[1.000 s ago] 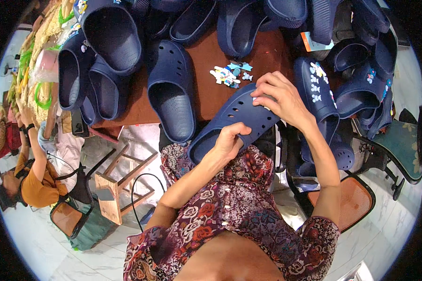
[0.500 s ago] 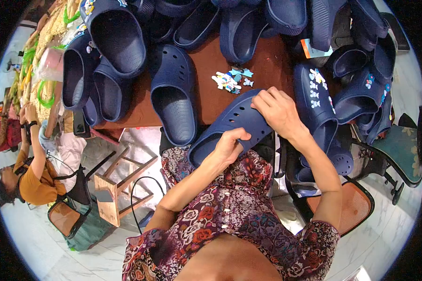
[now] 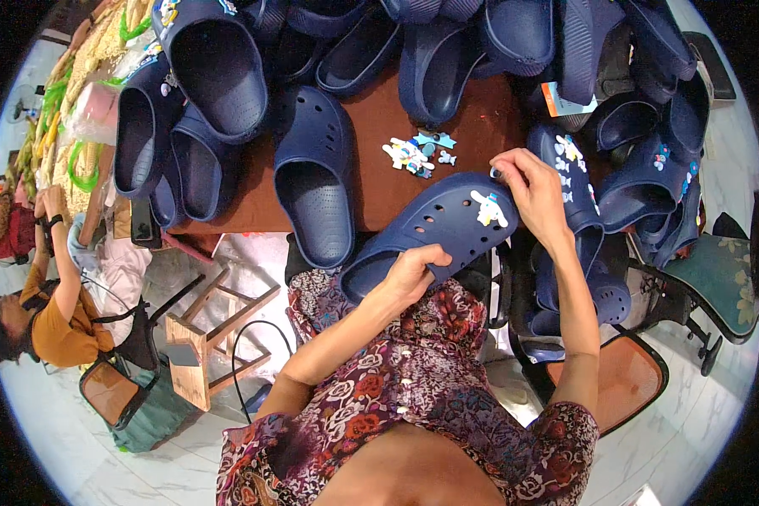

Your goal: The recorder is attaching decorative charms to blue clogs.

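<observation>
My left hand (image 3: 415, 271) grips a navy clog (image 3: 447, 223) by its strap side and holds it tilted above my lap. A white cartoon charm with blue bits (image 3: 490, 208) sits on the clog's toe, among its round holes. Just beyond the toe, my right hand (image 3: 531, 187) has its fingers pinched together; a tiny pale bit shows at the fingertips, too small to name. On the brown table (image 3: 379, 198) lies a small pile of white and blue charms (image 3: 409, 157). An undecorated navy clog (image 3: 314, 177) lies to the left of the held one.
Several navy clogs crowd the table's far side. At the right, a clog with a row of charms (image 3: 569, 177) stands beside more decorated clogs (image 3: 649, 181). A wooden stool (image 3: 196, 363) and a person in an orange shirt (image 3: 72, 316) are at the left; a chair (image 3: 624, 379) stands right.
My right hand has moved off the clog's toe, to the right, its fingers now pinched. The white charm now shows on the toe, where the hand covered it before.
</observation>
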